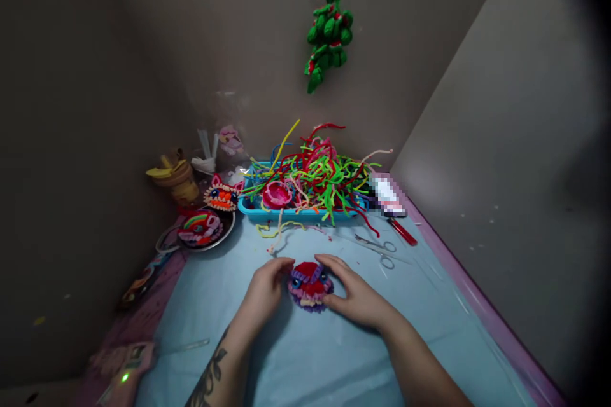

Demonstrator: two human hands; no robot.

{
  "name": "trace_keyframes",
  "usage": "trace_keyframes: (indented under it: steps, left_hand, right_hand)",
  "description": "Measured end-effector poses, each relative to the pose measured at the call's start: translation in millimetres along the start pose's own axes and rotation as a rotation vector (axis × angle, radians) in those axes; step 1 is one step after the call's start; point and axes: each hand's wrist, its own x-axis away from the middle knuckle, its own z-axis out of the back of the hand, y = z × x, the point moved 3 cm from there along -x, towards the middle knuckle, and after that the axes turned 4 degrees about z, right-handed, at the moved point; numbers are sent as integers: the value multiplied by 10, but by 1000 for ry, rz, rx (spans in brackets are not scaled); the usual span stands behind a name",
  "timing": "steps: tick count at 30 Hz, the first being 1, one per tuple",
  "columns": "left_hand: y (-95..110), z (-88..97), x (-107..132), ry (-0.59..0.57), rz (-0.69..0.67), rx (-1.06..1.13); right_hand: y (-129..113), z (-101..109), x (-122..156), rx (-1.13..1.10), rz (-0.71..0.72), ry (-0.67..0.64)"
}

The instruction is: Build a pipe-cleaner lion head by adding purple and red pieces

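Observation:
A round pipe-cleaner face (309,286) in red, purple and pink, with blue-ringed eyes, sits between my hands above the blue table cover. My left hand (267,286) curls its fingers against the left edge of the face. On the other side, my right hand (356,292) has its thumb on the lower right edge and its fingers along the upper right. Both hands hold the face by its sides. Beyond them to the right lie scissors (377,248) with their blades slightly apart.
A blue tray (305,215) heaped with colourful pipe cleaners (329,168) stands against the wall. At left are a metal bowl (231,232) with pipe-cleaner pieces and an orange cat-like face (221,196). A red-handled tool (402,231), a phone (389,195) and a pink glue gun (126,365) lie around.

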Motion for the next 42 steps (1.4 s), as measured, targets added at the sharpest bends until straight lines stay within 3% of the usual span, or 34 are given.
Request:
trace_keyframes:
  steps: [4, 9, 13, 16, 19, 26, 29, 34, 39, 42]
  left_hand:
    - [-77, 3, -27, 78, 27, 33]
    - [-76, -41, -21, 69, -5, 92]
    - [-37, -49, -17, 67, 19, 183]
    - [-31, -28, -24, 111, 74, 272]
    - [-47, -8, -42, 169, 112, 351]
    - [-60, -14, -71, 220, 170, 404]
    - [-52, -19, -82, 193, 173, 442]
    - [-55, -9, -113, 200, 232, 609]
    - [-53, -73, -112, 61, 361, 889]
    - [-58, -108, -108, -21, 375, 1037]
  right_hand:
    - [-43, -78, -18, 0, -14, 56]
    - [-38, -240, -55, -42, -21, 136]
    - [9, -223, -57, -228, -56, 174]
    - [4, -60, -54, -394, -209, 302]
    - [-83, 192, -56, -380, -340, 439]
    - [-254, 792, -261, -48, -220, 354]
    - [-210, 1035, -504, 92, -163, 337]
    - [-172, 1407, -1188, 366, -86, 533]
    - [-152, 1554, -2021, 446, -116, 623]
    - [-163, 1594, -2371, 505, -172, 661]
